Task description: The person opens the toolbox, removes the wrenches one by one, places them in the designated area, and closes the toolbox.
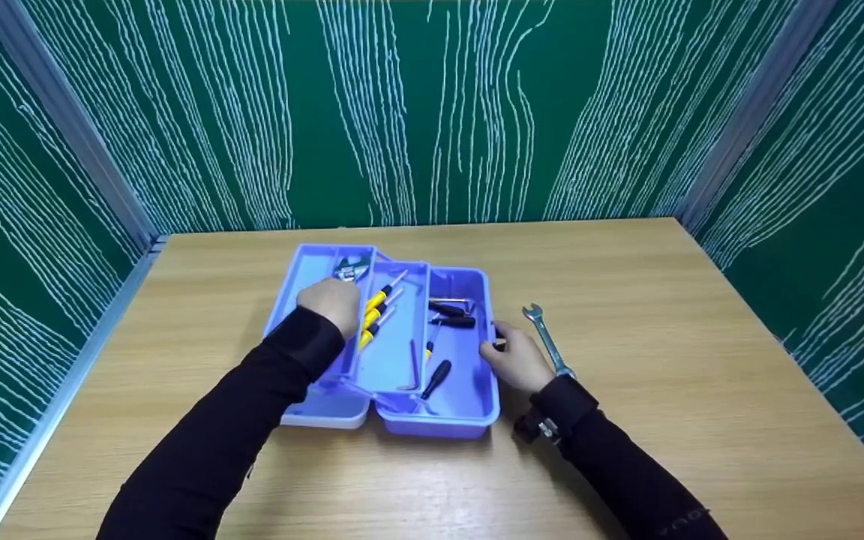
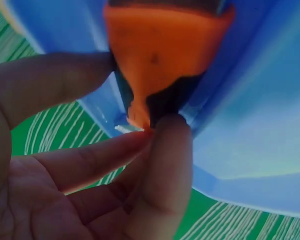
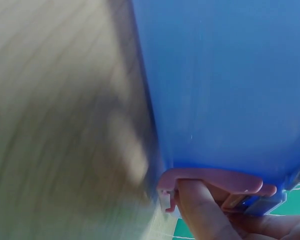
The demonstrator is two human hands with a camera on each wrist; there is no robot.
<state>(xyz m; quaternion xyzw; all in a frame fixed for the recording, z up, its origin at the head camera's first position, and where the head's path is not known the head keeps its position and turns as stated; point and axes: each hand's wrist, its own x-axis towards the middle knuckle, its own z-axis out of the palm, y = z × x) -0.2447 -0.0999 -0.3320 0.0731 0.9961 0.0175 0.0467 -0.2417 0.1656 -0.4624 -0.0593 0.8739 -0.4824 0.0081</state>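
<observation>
A purple-blue toolbox (image 1: 439, 429) stands with its stepped trays spread out to the left. My left hand (image 1: 331, 304) is over the leftmost tray (image 1: 293, 289), its thumb and fingers pinching the orange-and-black handle (image 2: 162, 45) of an adjustable wrench; the wrench's metal head (image 1: 352, 268) shows just beyond the knuckles. My right hand (image 1: 522, 362) is at the box's right outer wall. In the right wrist view, one finger hooks under the reddish latch (image 3: 215, 179) on that wall. Three yellow-and-black screwdrivers (image 1: 374, 319) lie in the middle tray, close to my left hand.
Black-handled tools (image 1: 438, 379) and hex keys lie on the right side of the box. An open-end wrench (image 1: 547, 337) rests on the wooden table (image 1: 627, 300) beside my right wrist. Green walls with white wavy lines enclose the table's back and sides.
</observation>
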